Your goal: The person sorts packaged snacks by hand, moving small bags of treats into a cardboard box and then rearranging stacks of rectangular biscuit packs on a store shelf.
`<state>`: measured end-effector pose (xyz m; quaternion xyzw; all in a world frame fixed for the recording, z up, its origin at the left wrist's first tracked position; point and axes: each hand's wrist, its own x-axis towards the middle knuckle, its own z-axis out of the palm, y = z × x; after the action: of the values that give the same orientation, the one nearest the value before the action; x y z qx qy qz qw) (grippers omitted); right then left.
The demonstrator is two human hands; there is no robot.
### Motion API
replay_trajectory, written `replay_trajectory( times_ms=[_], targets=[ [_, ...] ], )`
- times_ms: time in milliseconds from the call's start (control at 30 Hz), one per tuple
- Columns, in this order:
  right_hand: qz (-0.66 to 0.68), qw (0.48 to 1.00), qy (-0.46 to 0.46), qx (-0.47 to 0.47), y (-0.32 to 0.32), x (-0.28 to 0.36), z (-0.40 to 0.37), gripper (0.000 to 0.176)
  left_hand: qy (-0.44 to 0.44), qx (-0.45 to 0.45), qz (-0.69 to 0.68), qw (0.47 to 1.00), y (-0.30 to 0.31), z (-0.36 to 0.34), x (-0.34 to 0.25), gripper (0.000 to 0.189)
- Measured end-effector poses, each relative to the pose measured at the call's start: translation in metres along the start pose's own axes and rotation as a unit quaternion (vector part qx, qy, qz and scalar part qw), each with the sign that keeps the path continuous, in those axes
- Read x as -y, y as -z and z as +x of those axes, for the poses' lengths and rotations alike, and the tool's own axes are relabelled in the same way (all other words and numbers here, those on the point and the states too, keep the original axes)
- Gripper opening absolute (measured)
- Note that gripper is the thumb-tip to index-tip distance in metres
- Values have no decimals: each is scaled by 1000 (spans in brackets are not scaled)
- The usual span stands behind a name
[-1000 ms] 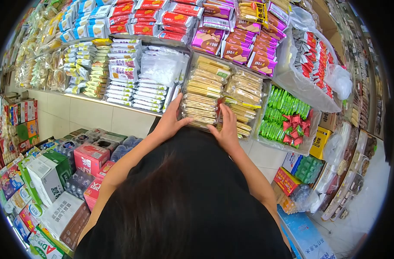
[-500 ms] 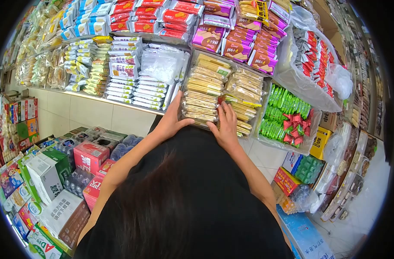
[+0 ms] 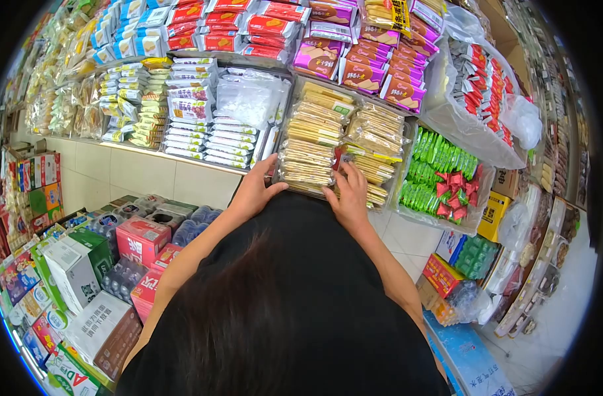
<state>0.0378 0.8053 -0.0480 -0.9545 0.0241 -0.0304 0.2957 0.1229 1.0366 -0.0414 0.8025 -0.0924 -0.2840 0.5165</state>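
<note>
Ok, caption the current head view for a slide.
Left hand and right hand flanking a stack of clear-wrapped flat snacks, with green packets and red packets in the neighbouring tray.

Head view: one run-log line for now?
left hand: beside stacked tan packs, left side | right hand: their right side | grip: unclear | right of packs: green packets

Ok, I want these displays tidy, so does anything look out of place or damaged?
I see no clear spill or damage. Two things look untidy: crumpled clear plastic lies over the white packets, and red-wrapped sweets sit jumbled against the neater green ones.
</note>
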Motion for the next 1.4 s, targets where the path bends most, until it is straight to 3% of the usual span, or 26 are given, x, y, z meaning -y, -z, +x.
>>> replay_trajectory(
  times_ms=[433,533,600,700,933,1000,1300,1400],
  targets=[
    [5,1000,18,14,0,0,8,42,45,-9,-116,992,1,3,4,63],
    [0,1000,16,23,5,2,9,51,39,0,-119,992,3,4,1,68],
    [19,1000,19,9,8,3,11,63,5,0,-33,999,4,4,-1,76],
    [33,999,1,8,16,7,16,70,-16,-1,-24,1000,6,5,-7,82],
    [42,999,31,-11,26,12,32,72,-116,12,101,988,9,13,-26,88],
    [33,995,88,15,28,15,39,74,-147,17,123,981,8,17,-28,90],
    [-25,991,87,95,37,34,53,80,-142,24,123,982,6,18,-25,89],
    [-16,991,100,83,33,35,57,84,-149,25,118,981,6,18,-24,88]
  ],
)
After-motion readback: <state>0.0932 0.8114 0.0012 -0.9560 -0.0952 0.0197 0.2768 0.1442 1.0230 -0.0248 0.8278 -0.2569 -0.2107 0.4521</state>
